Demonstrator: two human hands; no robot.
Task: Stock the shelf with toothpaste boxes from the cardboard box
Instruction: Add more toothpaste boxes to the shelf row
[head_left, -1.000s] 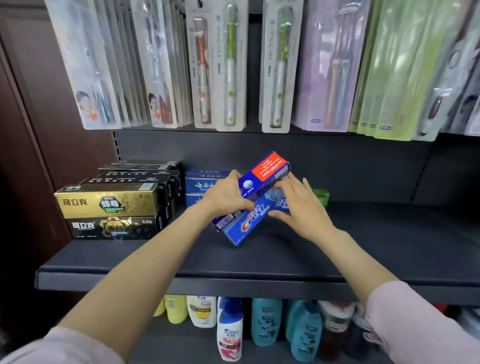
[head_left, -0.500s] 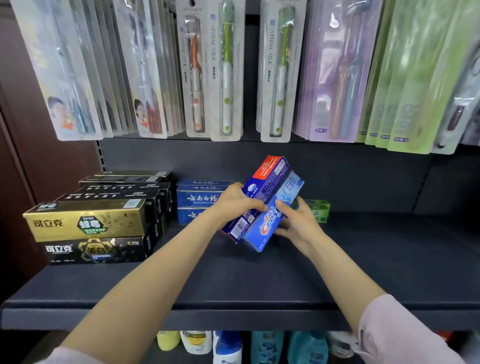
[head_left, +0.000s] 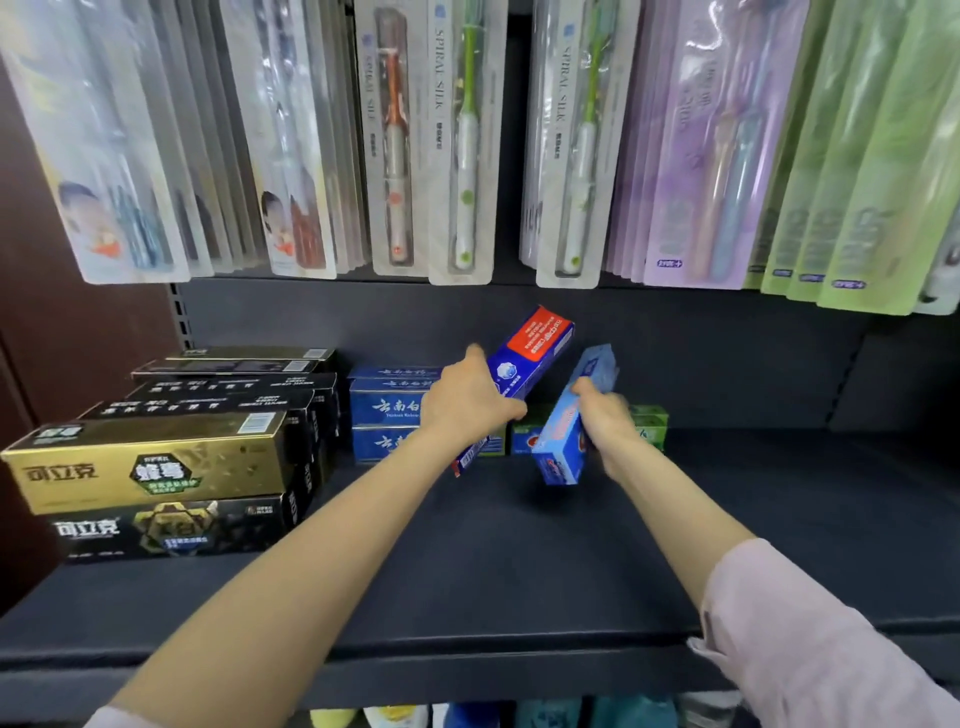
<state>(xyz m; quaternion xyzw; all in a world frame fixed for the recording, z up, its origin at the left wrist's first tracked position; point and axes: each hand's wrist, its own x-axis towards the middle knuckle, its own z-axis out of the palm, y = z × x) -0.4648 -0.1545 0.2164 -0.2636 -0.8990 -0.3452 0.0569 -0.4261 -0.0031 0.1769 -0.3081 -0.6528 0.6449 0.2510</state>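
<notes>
My left hand (head_left: 467, 402) grips a dark blue toothpaste box with a red panel (head_left: 535, 348), tilted up to the right over the dark shelf (head_left: 493, 561). My right hand (head_left: 605, 415) holds a light blue toothpaste box (head_left: 569, 421), tilted steeply, a small gap from the dark blue one. Behind them lie stacked blue boxes (head_left: 384, 410) and a green box (head_left: 649, 423) at the shelf's back. The cardboard box is out of view.
Stacked gold and black toothpaste boxes (head_left: 150, 467) fill the shelf's left part. Toothbrush packs (head_left: 462, 140) hang in rows above. Bottles (head_left: 395, 717) show on the shelf below. The shelf's right half is bare dark surface.
The two boxes, held together earlier, have been pulled apart. My right hand has taken the light blue box to the right and tilted it steeper. The view has moved closer.
</notes>
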